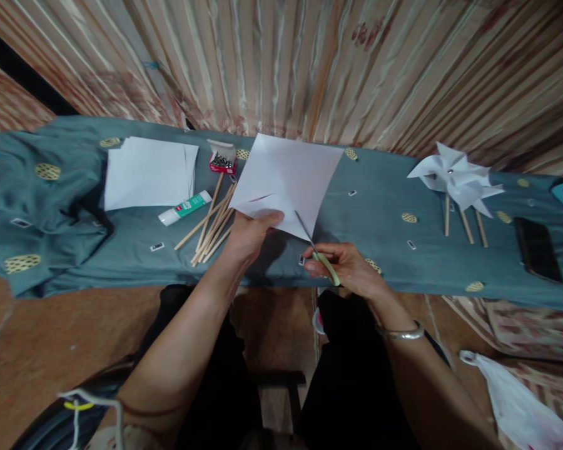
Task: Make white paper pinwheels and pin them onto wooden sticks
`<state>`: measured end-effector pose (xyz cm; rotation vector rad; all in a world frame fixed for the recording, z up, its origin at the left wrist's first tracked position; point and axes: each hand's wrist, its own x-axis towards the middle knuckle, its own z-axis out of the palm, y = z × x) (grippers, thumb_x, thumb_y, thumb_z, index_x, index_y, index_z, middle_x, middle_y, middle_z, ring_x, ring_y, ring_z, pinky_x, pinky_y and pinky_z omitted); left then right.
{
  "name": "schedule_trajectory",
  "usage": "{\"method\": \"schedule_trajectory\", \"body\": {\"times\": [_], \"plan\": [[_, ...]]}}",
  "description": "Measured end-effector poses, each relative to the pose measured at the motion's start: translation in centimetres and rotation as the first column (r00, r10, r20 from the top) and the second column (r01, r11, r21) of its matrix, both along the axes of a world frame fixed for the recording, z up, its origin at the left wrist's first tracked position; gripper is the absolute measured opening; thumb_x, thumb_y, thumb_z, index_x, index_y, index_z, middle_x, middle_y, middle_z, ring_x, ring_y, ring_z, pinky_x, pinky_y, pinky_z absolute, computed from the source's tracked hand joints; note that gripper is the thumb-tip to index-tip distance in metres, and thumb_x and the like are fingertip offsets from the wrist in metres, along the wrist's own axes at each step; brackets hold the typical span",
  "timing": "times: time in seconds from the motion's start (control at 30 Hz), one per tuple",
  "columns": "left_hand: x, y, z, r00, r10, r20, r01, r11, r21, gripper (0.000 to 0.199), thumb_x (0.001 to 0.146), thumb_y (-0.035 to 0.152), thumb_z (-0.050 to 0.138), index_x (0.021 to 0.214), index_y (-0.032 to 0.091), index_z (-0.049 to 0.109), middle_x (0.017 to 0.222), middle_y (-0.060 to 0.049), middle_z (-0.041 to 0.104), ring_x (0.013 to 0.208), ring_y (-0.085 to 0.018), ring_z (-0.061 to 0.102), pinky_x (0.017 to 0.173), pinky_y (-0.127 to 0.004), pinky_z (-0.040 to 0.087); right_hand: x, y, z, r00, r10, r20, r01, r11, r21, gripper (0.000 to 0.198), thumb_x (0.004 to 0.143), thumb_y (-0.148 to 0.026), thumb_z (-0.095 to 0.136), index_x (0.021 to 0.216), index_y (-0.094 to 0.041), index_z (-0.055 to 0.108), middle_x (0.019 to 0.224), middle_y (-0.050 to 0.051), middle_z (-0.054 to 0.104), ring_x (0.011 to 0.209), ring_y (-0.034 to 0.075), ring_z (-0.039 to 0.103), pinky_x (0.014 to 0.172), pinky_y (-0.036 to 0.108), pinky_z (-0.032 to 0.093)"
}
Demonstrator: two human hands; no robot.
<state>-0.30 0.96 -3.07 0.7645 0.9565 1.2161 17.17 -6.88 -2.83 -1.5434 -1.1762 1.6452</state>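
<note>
A square sheet of white paper point(293, 172) is held up over the cloth, tilted, with a slit running in from its left corner. My left hand point(253, 236) pinches its near edge, thumb on top and the other fingers hidden beneath. In my right hand point(340, 265) is a pair of scissors point(327, 265) with pale green handles. Their blades meet the paper at its near right corner. Close to my left hand lie several wooden sticks point(211, 234) in a loose bundle.
Left of the sticks are a glue tube point(186, 208) and a paper stack point(150, 174). Behind them stands a small red box of metal pins point(223, 161). White paper pinwheels point(455, 175) on sticks and a dark phone point(538, 250) lie right. A curtain point(281, 69) hangs behind.
</note>
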Motion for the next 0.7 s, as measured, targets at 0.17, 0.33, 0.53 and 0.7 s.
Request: {"method": "schedule_trajectory", "body": {"times": [0.17,0.33,0.53,0.7], "plan": [[-0.05,0.08,0.0,1.0,0.013,0.005,-0.013,1.0,-0.004,0.053,0.048,0.016,0.075,0.099,0.018,0.063,0.077,0.001,0.065,0.073,-0.017,0.062,0.064,-0.027,0.05,-0.05,0.08,-0.17,1.0,-0.007,0.008,0.007,1.0,0.0,0.047,0.052,-0.052,0.087,0.079,-0.018,0.068,0.059,-0.004,0.06,0.053,0.008,0.053,0.051,0.021,0.041],[-0.11,0.14,-0.06,1.0,0.014,-0.003,-0.014,1.0,-0.016,0.049,0.048,0.017,0.075,0.096,0.019,0.062,0.08,0.0,0.065,0.073,-0.017,0.062,0.063,-0.027,0.05,-0.17,0.08,-0.26,0.999,-0.034,-0.027,0.033,0.999,-0.02,0.049,0.049,-0.052,0.088,0.078,-0.018,0.068,0.06,-0.004,0.062,0.053,0.008,0.055,0.052,0.021,0.044],[0.12,-0.32,-0.19,0.999,-0.043,-0.029,0.042,0.999,-0.006,0.039,0.048,0.018,0.078,0.084,0.019,0.064,0.076,0.001,0.065,0.072,-0.016,0.061,0.067,-0.028,0.05,-0.05,0.06,-0.35,0.999,-0.037,-0.017,0.037,0.999,-0.008,0.05,0.05,-0.052,0.087,0.082,-0.018,0.069,0.064,-0.003,0.065,0.059,0.01,0.06,0.056,0.022,0.049],[0.13,-0.45,-0.42,0.998,-0.041,-0.04,0.04,0.999,-0.019,0.036,0.048,0.019,0.078,0.082,0.018,0.064,0.078,0.0,0.067,0.073,-0.016,0.061,0.068,-0.029,0.049,0.04,0.15,-0.47,0.997,-0.065,-0.051,0.064,0.997,-0.03,0.051,0.048,-0.052,0.088,0.08,-0.017,0.071,0.066,-0.002,0.068,0.059,0.011,0.062,0.06,0.025,0.053]]}}
